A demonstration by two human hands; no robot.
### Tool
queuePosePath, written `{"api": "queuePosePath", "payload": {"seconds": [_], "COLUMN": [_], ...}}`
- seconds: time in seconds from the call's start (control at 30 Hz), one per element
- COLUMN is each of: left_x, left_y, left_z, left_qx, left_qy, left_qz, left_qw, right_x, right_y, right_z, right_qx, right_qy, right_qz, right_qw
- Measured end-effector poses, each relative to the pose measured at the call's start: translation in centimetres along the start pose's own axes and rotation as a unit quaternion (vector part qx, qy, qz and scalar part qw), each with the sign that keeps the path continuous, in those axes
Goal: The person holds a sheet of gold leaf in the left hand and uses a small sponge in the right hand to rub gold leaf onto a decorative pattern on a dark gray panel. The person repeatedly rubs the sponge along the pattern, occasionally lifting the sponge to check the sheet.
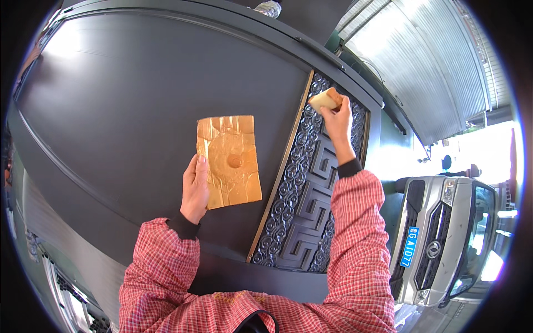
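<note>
My left hand (195, 190) grips the left edge of a cardboard sheet (233, 183), which is coated with shiny gold paint and has a darker round spot near its middle. Between the fingers and thumb of my right hand (339, 119) is a pale sponge (323, 100) with an orange-gold side. It is at the upper end of a carved panel (311, 191) of scrolls and square spirals, close to the gold strip (279, 191) along its left edge. Whether the sponge touches the panel, I cannot tell. The panel is set in a large dark grey door (155, 89).
A silver vehicle (449, 222) appears sideways at the right. Beyond the door's upper right edge is a corrugated metal sheet (422, 61). Something wrapped in clear plastic (268, 9) juts out at the door's top edge. Metal frames (69, 294) are at the lower left.
</note>
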State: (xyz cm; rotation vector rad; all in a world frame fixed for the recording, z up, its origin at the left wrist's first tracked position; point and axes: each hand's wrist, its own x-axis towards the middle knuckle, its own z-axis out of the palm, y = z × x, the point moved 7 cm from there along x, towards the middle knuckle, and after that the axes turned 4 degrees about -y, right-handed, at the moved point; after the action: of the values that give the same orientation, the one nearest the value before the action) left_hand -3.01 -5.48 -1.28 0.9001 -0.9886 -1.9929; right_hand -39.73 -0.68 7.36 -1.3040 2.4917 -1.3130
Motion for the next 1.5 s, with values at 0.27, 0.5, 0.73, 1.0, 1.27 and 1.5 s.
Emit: {"api": "queuePosePath", "payload": {"seconds": [0.27,0.5,0.73,1.0,1.27,1.5], "left_x": [-0.1,-0.2,-0.2,-0.1,0.1,-0.1], "left_y": [0.0,0.3,0.6,0.8,0.4,0.8], "left_z": [-0.3,-0.2,0.0,0.1,0.1,0.3], "left_qx": [0.008,0.009,0.027,0.030,0.018,0.019], "left_qy": [-0.002,0.005,0.012,-0.002,-0.004,-0.015], "left_qz": [-0.015,-0.008,0.000,0.014,0.012,0.014], "left_qw": [1.000,1.000,1.000,0.999,1.000,1.000], "right_x": [6.7,5.6,2.0,-3.3,-0.8,-4.1], "right_y": [5.8,5.6,4.0,2.7,1.6,0.3], "right_z": [2.4,3.5,3.0,2.5,1.8,2.4], "right_qx": [-0.026,-0.048,-0.015,0.037,0.026,-0.017], "right_qy": [-0.002,-0.057,-0.090,-0.148,-0.069,-0.101], "right_qz": [0.022,0.024,0.021,0.020,0.031,0.006], "right_qw": [0.999,0.997,0.996,0.988,0.997,0.995]}}
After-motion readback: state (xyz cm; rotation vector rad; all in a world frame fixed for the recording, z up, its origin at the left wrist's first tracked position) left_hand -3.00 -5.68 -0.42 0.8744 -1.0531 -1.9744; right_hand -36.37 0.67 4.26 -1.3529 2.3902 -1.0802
